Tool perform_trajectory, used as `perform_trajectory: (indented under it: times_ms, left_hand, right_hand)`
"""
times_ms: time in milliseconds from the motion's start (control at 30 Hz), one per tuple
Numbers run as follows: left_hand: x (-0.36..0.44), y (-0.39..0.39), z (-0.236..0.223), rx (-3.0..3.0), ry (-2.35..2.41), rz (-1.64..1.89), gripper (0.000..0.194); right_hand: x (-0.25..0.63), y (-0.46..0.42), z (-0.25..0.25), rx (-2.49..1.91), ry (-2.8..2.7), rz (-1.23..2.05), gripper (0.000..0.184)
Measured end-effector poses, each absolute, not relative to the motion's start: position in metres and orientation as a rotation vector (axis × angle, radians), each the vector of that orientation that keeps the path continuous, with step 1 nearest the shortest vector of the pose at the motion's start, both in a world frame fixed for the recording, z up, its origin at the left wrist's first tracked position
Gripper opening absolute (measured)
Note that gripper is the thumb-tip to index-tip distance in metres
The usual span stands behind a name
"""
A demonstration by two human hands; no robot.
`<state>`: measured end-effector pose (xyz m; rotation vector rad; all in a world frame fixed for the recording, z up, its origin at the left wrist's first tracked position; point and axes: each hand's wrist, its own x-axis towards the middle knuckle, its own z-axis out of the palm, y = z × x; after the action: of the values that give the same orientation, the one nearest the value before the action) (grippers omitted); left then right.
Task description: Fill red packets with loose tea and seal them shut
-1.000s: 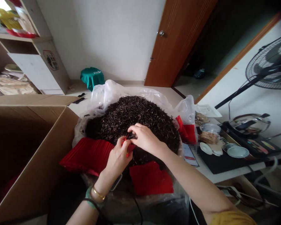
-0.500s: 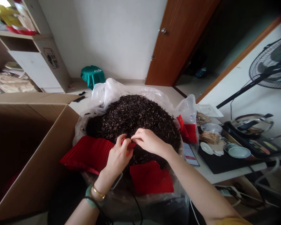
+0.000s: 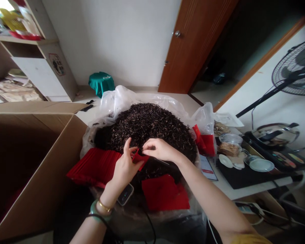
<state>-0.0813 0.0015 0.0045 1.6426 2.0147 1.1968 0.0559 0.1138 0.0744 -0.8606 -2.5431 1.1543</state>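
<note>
A large heap of dark, dry tea leaves (image 3: 149,122) fills a bag of clear plastic (image 3: 120,98). Over its near side, my left hand (image 3: 124,166) grips a small red packet (image 3: 141,158) between thumb and fingers, its upper edge standing apart. My right hand (image 3: 160,149) is close beside the packet's mouth, fingertips pinched together; what they hold is too small to make out. Left of my left hand lies a long row of red packets (image 3: 94,166). More flat red packets (image 3: 165,193) lie at the near edge of the heap.
An open cardboard box (image 3: 63,142) stands at the left. On the right are more red packets (image 3: 207,144), a phone (image 3: 207,167), a side table with a clear tub (image 3: 230,144), and a fan (image 3: 296,67). A small device with a display (image 3: 125,195) sits below my left wrist.
My hands have drawn slightly apart. The left index finger has lifted, and the packet's opening shows more. My left wrist has shifted, uncovering the small device's display.
</note>
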Motion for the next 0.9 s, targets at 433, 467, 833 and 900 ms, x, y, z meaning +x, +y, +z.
perform_trajectory:
  times_ms: [433, 467, 833, 900]
  left_hand:
    - [-0.083, 0.005, 0.008, 1.398, 1.846, 1.288, 0.076]
    - [-0.081, 0.005, 0.007, 1.418, 1.853, 1.291, 0.074]
    - [-0.083, 0.01, -0.01, 1.62, 1.985, 1.028, 0.052]
    - [-0.084, 0.012, -0.009, 1.635, 2.033, 0.882, 0.044]
  right_hand:
    - [0.065, 0.089, 0.076, -0.672, -2.615, 0.52, 0.026]
    - [0.062, 0.085, 0.071, -0.706, -2.618, 0.454, 0.029]
    - [0.055, 0.088, 0.063, -0.927, -2.342, 0.34, 0.021]
    - [0.058, 0.089, 0.066, -0.923, -2.322, 0.417, 0.02]
